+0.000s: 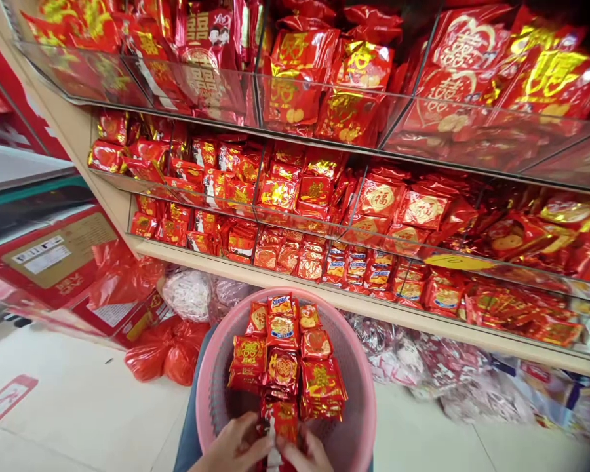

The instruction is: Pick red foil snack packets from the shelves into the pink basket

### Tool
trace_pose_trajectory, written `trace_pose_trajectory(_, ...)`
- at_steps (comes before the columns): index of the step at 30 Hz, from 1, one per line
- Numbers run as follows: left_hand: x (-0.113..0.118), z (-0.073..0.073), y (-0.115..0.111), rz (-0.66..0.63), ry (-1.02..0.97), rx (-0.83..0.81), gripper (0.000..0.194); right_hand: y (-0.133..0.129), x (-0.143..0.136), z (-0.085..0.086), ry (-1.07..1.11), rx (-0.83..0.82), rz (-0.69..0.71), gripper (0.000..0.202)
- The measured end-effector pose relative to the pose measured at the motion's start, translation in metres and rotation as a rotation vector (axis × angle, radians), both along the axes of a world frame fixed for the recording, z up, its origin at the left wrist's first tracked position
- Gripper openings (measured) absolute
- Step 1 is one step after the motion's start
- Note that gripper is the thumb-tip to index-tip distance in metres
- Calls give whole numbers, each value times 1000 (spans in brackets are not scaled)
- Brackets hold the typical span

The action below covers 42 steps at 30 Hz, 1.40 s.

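Note:
A round pink basket [366,393] holds several stacks of small red and gold packets, set in rows. Near its front edge, a stack of red packets with a white and black pattern [281,419] sits between my two hands. The fingers of my left hand [238,442] press on the left side of this stack, the thumb over its top. My right hand [307,451] grips the right side of it. Just beyond lie a red packet with a round gold design [282,370] and, to its right, a taller stack with a gold character [323,387].
Shelves [216,262] of red packets behind clear fronts rise beyond the basket. Red plastic bags [170,351] lie on the floor at the left, beside red cartons [59,255]. Clear bags of goods [452,367] lie under the shelf at the right.

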<state>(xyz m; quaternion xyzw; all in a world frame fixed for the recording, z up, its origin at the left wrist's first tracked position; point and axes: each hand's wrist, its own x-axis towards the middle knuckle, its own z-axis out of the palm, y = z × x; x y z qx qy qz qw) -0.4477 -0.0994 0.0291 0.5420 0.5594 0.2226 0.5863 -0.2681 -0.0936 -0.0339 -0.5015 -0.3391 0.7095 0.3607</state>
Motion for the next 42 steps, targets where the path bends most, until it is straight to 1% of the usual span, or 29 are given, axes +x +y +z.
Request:
trace_pose_trajectory(3,4,-14,-3,40,-72,36,44,-4,-6,-6,-2,6,7,58)
trace_pose_trajectory(5,2,-17,-3,75,-127,39,46,-5,-10,-4,7,-35,39,59)
trace_pose_trajectory(6,1,-16,-3,100,-144,29,47,-5,-12,0,21,-60,54,60)
trace_pose_trajectory(7,0,-13,-3,127,-150,18,48,-5,-13,4,38,-83,62,59)
trace_pose_trajectory(9,-3,-4,-1,150,-156,-9,48,-3,-15,14,97,-100,53,59)
trace_pose_trajectory(12,-11,18,8,109,-207,-26,42,4,-12,35,179,-109,35,49)
trace_pose_trajectory(14,-21,32,16,101,-251,-18,42,9,-4,49,181,-137,-8,42)
trace_pose_trajectory(16,-33,43,25,142,-274,-20,46,14,8,59,169,-144,-93,38)
trace_pose_trajectory(18,-46,49,31,194,-278,-56,53,16,21,63,173,-134,-158,37)
trace_pose_trajectory(20,-56,51,35,224,-275,-95,59,16,32,60,176,-139,-183,36)
trace_pose_trajectory(23,-61,50,35,200,-224,-124,57,11,40,49,161,-161,-193,38)
trace_pose_trajectory(25,-54,48,34,150,-174,-136,50,7,39,44,125,-160,-177,40)
trace_pose_trajectory(27,-41,45,32,48,-172,-155,39,4,33,44,68,-152,-136,44)
trace_pose_trajectory(29,-26,41,32,-85,-234,-181,28,3,25,47,33,-128,-78,49)
trace_pose_trajectory(31,-13,34,32,-197,-305,-194,24,5,18,51,48,-45,3,51)
trace_pose_trajectory(33,-5,27,32,-245,-329,-191,24,7,14,53,80,49,95,48)
trace_pose_trajectory(34,-2,24,32,-234,-321,-183,23,8,13,53,88,78,121,47)
trace_pose_trajectory(36,0,18,30,-140,-288,-174,25,9,13,50,83,76,115,45)
trace_pose_trajectory(39,1,11,24,12,-247,-237,44,10,13,41,53,42,25,44)
trace_pose_trajectory(41,3,3,19,52,-236,-263,55,8,12,33,20,38,5,42)
trace_pose_trajectory(42,5,-2,17,71,-226,-243,57,7,11,29,-9,50,0,41)
